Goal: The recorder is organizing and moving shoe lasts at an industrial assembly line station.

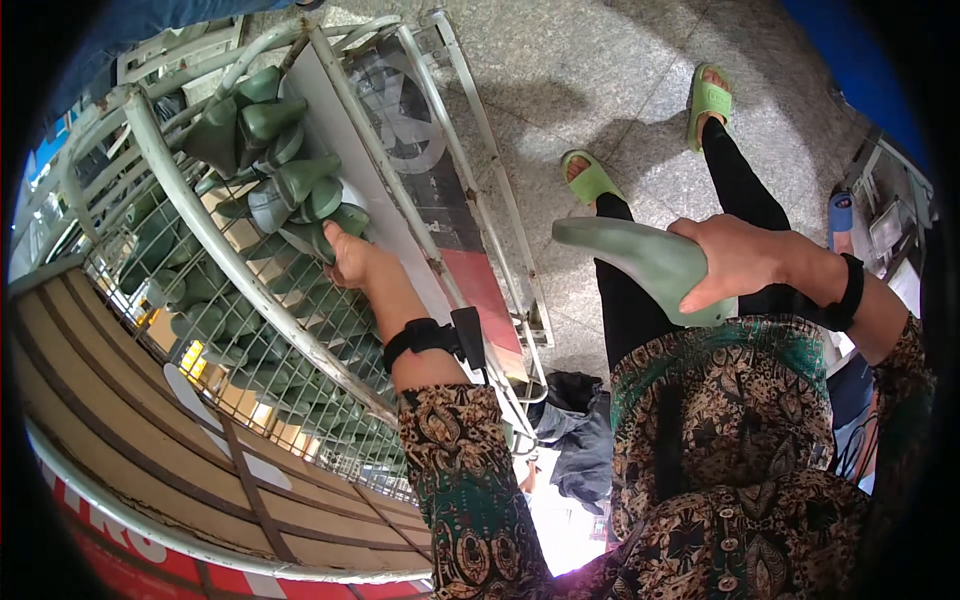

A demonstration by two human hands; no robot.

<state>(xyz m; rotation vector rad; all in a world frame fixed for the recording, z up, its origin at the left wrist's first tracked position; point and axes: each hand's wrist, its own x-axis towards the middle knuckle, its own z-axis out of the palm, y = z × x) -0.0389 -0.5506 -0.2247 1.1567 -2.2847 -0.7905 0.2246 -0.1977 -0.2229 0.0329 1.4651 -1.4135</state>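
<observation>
My right hand (735,260) is wrapped round the heel end of a green plastic shoe last (635,252), held in front of my body with its toe pointing left. On the left, my left hand (352,258) reaches into a wire rack and closes on another green shoe last (350,220), thumb on top and the other fingers mostly hidden. Beyond that hand, several more green shoe lasts (275,130) lie heaped on the upper shelf. Many others show through the mesh below.
The rack's pale metal frame (215,240) curves across the left side, with a brown slatted board (130,400) nearer me. A dark and red printed panel (430,160) runs along its side. Grey floor tiles (560,60) lie beyond. Dark cloth (575,440) hangs by my waist.
</observation>
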